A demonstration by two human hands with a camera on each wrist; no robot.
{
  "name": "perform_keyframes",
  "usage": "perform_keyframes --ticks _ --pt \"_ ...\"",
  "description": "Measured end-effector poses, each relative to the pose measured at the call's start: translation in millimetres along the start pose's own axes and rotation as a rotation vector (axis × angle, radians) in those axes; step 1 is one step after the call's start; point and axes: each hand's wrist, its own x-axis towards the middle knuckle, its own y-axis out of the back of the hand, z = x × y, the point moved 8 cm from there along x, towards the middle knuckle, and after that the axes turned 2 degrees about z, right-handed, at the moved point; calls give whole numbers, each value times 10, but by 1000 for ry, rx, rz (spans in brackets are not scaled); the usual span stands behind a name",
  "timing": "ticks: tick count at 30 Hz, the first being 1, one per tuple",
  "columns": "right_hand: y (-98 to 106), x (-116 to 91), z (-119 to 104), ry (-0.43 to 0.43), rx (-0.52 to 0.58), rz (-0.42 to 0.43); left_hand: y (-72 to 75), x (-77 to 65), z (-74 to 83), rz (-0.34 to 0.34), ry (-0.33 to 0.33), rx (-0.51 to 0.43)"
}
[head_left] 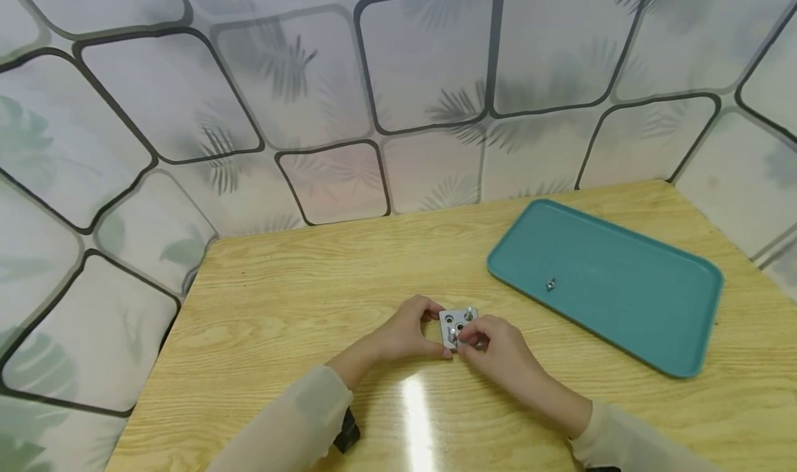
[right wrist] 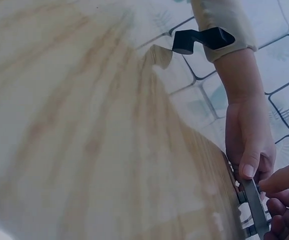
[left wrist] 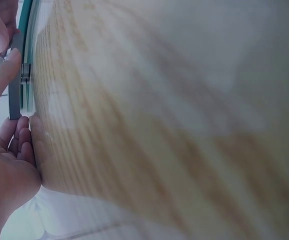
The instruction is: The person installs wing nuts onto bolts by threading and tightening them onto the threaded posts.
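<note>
A small square metal plate (head_left: pixel 457 315) with round holes is held just above or on the wooden table; I cannot tell which in the head view. My left hand (head_left: pixel 407 335) grips the plate by its left side, thumb at the near edge and fingers at the far edge. Bolts (head_left: pixel 470 313) stand up from it. My right hand (head_left: pixel 503 353) has its thumb and fingers together at the near right corner, pinching a small bolt mostly hidden by the fingertips. In the right wrist view, short fittings stick out beneath the plate (right wrist: pixel 257 210).
A teal tray (head_left: pixel 629 285) lies to the right on the wooden table (head_left: pixel 299 285), with one small metal piece (head_left: pixel 551 284) near its left edge. Patterned cloth (head_left: pixel 429 64) hangs behind the table and at both sides. A black wrist strap (right wrist: pixel 199 40) shows on the left sleeve.
</note>
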Motion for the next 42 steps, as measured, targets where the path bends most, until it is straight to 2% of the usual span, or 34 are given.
perform_keyframes --ticks 15,25,31,36,42 --pt "-15 109 -1 29 -46 40 -1 -7 -5 -11 23 -13" --pt "-9 22 33 4 -9 -15 -4 2 -1 -4 14 -10" --pt "-35 -24 -2 49 -7 -38 -3 -4 -26 -3 28 -9" --pt "-26 -1 -38 93 -42 -20 -2 -9 -32 -3 30 1" --pt "-4 68 -20 89 -67 20 6 -10 -5 -5 28 -2"
